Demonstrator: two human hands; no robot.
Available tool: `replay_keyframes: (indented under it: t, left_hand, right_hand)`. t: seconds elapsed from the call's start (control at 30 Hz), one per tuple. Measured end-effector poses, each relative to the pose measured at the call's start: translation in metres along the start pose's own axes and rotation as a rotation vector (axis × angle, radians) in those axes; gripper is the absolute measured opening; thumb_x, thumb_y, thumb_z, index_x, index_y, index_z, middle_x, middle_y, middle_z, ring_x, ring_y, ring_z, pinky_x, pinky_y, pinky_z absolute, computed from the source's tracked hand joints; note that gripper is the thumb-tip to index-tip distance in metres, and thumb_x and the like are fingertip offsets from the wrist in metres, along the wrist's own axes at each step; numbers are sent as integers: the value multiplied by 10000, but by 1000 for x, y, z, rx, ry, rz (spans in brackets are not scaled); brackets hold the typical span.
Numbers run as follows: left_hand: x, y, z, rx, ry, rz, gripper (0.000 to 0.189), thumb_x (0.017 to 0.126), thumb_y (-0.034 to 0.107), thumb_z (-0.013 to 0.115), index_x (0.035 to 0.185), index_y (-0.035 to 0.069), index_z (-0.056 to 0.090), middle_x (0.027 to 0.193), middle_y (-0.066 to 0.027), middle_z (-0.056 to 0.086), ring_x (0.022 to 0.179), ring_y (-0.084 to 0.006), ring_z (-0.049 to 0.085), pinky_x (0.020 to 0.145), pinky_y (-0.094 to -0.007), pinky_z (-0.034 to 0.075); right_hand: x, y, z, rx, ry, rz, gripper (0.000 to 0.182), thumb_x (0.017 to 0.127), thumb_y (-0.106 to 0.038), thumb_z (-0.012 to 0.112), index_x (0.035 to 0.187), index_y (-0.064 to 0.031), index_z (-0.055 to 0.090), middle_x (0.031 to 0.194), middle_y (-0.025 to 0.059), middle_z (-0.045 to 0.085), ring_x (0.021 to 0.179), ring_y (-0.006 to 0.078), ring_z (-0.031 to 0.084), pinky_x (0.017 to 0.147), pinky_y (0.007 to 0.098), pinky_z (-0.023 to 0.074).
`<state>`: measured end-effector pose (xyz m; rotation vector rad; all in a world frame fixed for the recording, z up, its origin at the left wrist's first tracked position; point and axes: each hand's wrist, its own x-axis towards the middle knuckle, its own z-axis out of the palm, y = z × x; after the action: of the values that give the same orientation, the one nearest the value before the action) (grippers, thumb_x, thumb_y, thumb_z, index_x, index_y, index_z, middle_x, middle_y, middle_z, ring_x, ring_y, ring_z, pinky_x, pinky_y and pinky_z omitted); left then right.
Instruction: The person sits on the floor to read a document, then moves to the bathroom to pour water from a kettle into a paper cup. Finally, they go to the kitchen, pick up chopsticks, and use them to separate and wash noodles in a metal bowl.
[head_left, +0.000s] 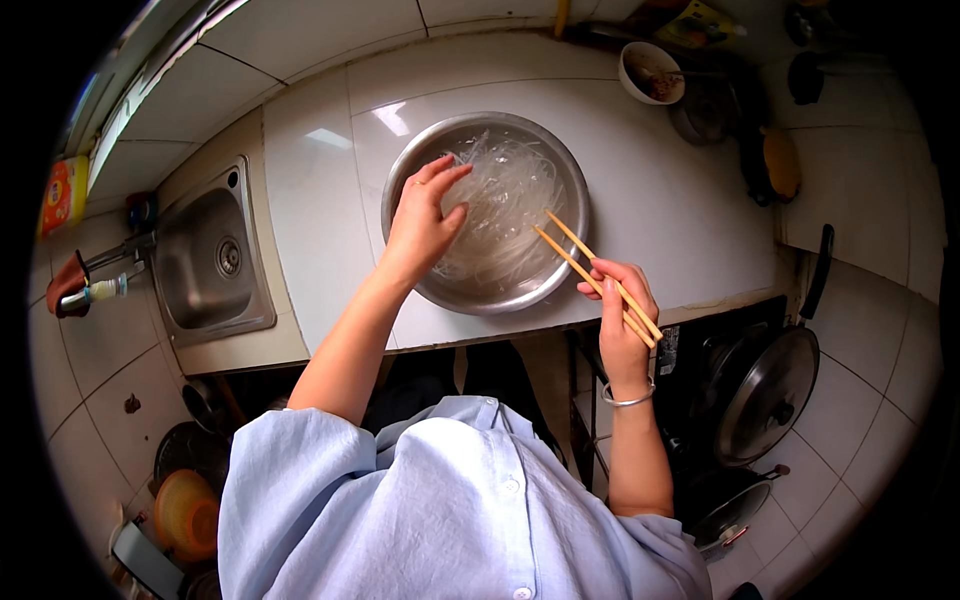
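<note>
A round metal basin (581, 202) stands on the white tiled counter, holding thin translucent noodles (510, 180) that look wet. Over the basin's left side is my left hand (431, 210), fingers spread and curved, with nothing held in it. My right hand (622, 307), at the basin's lower right, grips a pair of light wooden chopsticks (592, 262). Their tips are parted and lie over or at the noodles' right side; whether they touch cannot be told.
A steel sink (202, 251) with a faucet (112, 289) lies left. At the back right stands a white bowl (637, 56) with food residue. A lidded pan (772, 397) sits on the stove at right. An orange basket (187, 515) is at lower left.
</note>
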<state>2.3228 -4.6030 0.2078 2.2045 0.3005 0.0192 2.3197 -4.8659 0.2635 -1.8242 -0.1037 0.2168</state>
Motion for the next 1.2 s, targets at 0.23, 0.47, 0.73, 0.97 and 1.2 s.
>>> replay_keyframes:
  t: [0.23, 0.47, 0.73, 0.97, 1.2]
  left_hand:
    - [-35, -26, 18, 501, -235, 123, 480, 779, 125, 672, 1250, 107, 582, 1448, -125, 432, 1370, -341, 359, 1079, -585, 311]
    - [-55, -2, 8, 550, -290, 183, 469, 800, 128, 662, 1262, 115, 584, 1417, -134, 461, 1366, -348, 356, 1116, -538, 283]
    - [-59, 18, 5, -14, -317, 50, 484, 783, 17, 655, 1256, 73, 574, 1364, -129, 502, 1289, -330, 455, 1122, -495, 305]
    - [-31, 23, 24, 70, -148, 173, 490, 774, 7, 651, 1255, 65, 574, 1305, -121, 561, 1284, -302, 473, 1121, -493, 304]
    - [-47, 13, 11, 238, -89, 327, 535, 743, -20, 658, 1264, 46, 552, 1439, -118, 453, 1383, -329, 360, 1122, -446, 334]
  right_hand:
    - [-13, -14, 8, -34, -154, -27, 189, 937, 35, 482, 1051, 41, 633, 982, 129, 608, 802, 212, 694, 723, 293, 553]
    - [-15, -28, -4, -98, -99, -125, 136, 909, 50, 499, 974, 24, 616, 932, 123, 610, 766, 212, 690, 687, 291, 546]
    - [-20, -31, -7, -254, -102, -300, 201, 853, 24, 554, 1020, -23, 654, 972, 134, 605, 829, 254, 626, 715, 334, 522]
    - [-9, -25, 1, -406, -116, -391, 254, 841, 34, 576, 1081, -22, 639, 1071, 148, 565, 895, 262, 608, 744, 337, 521]
    - [8, 38, 8, -660, -111, -492, 430, 775, 29, 680, 1183, -74, 592, 1223, 126, 477, 1067, 328, 564, 894, 404, 503]
